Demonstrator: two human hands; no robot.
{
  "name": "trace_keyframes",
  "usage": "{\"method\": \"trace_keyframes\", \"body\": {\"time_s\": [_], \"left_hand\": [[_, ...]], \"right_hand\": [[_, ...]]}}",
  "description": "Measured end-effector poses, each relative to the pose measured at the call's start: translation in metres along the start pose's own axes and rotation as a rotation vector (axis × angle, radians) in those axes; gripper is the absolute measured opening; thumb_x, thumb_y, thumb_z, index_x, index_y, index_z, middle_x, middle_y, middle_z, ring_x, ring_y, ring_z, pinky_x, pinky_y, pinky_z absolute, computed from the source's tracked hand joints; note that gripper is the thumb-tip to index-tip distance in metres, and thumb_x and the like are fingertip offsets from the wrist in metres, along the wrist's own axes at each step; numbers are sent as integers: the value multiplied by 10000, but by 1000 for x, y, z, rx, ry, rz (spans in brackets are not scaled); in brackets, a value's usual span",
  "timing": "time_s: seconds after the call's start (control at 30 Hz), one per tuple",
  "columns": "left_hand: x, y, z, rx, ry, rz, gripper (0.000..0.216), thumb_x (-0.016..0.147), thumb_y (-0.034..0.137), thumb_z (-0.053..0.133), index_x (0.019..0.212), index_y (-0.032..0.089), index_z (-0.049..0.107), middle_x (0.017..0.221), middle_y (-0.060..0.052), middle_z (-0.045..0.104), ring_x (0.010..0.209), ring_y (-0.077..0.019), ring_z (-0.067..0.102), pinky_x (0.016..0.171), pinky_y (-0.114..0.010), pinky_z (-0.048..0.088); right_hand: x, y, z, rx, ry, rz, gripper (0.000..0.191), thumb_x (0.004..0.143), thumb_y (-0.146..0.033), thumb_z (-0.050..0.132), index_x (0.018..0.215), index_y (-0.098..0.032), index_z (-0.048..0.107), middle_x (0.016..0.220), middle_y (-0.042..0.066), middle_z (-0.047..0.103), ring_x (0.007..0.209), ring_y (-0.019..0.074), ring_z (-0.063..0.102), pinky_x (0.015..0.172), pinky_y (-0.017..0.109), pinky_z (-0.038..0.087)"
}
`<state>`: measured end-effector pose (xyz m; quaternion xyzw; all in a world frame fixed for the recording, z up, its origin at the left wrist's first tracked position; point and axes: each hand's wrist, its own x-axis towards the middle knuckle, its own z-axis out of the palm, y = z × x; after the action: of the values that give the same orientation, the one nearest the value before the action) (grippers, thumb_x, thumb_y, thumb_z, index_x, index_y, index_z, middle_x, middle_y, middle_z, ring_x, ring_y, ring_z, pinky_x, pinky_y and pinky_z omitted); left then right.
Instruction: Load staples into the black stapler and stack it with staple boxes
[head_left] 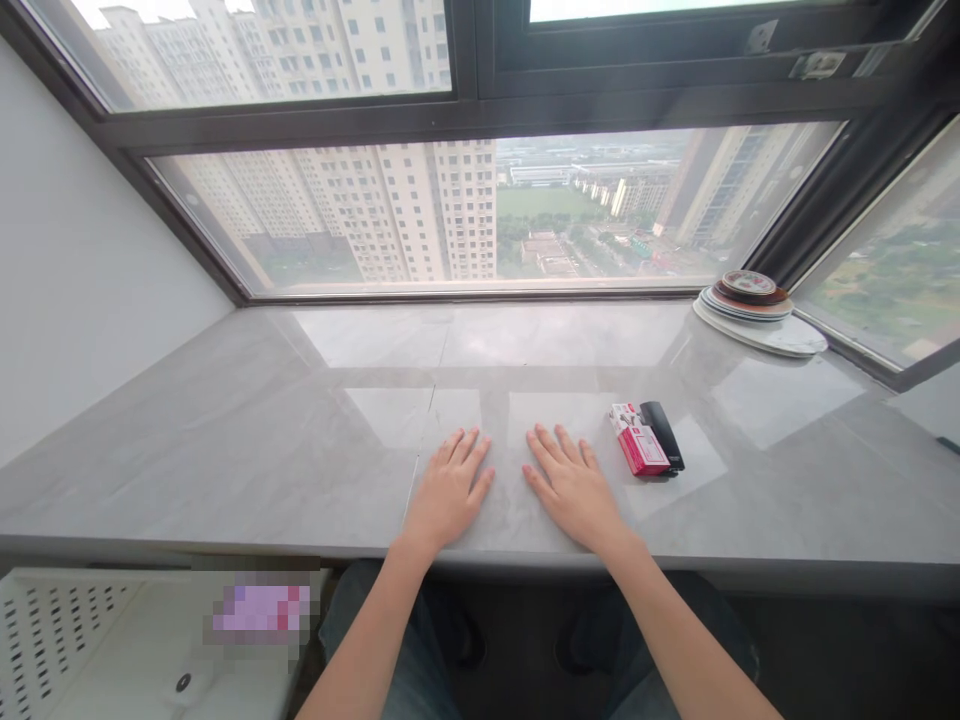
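Note:
My left hand (448,490) lies flat on the grey marbled counter (225,440), palm down, fingers pointing toward the window. A short gap away, my right hand (571,488) rests the same way, its fingers slightly spread. Neither hand holds anything. Just right of my right hand sits a small red and white box (640,440), apart from the fingertips. Against the box's right side is a black stapler-like object (663,438); its exact kind is hard to tell.
A stack of round plates or trivets (750,300) stands in the far right corner by the window frame (465,120). Below the counter's front edge at left is a white perforated chair or cabinet part (90,640) with a blurred purple patch. My legs are under the counter.

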<state>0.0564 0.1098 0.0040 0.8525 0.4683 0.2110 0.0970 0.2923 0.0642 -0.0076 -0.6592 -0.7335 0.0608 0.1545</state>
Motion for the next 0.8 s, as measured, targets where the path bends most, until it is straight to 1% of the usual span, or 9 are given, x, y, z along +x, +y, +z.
{"method": "trace_keyframes", "body": {"time_s": [0.07,0.13,0.23,0.4,0.8], "left_hand": [[-3,2,5,75,-23,-6,553,1059,487,420,1589,336,387,1686,-3,324,1578,-272,231,1285,-506,224],[-4,3,8,109,-41,-13,584,1060,515,397,1615,347,334,1700,9,290,1590,-269,203,1293,-512,203],[-3,2,8,135,-48,-17,593,1065,527,367,1629,358,298,1708,19,262,1596,-263,186,1296,-521,186],[-3,1,8,156,-51,-21,593,1069,531,350,1632,356,288,1712,20,249,1599,-255,176,1297,-524,180],[-4,1,5,138,-54,-20,585,1066,533,356,1624,362,308,1707,22,264,1596,-244,191,1296,-509,191]], "right_hand": [[0,1,4,-63,-11,-1,611,1081,-536,264,1664,-356,225,1719,-56,197,1605,297,69,1276,574,100],[-1,1,6,-101,-13,4,621,1078,-549,256,1668,-367,191,1724,-64,168,1606,308,33,1271,587,93],[-1,-2,8,-134,-16,20,628,1073,-551,256,1670,-374,173,1728,-59,153,1605,324,20,1262,613,76],[-1,-4,7,-146,-8,25,628,1071,-552,259,1668,-372,190,1726,-66,163,1602,326,56,1264,606,85],[-3,-2,5,-128,-2,18,617,1072,-555,268,1662,-387,207,1723,-75,175,1603,312,66,1268,591,109]]}}
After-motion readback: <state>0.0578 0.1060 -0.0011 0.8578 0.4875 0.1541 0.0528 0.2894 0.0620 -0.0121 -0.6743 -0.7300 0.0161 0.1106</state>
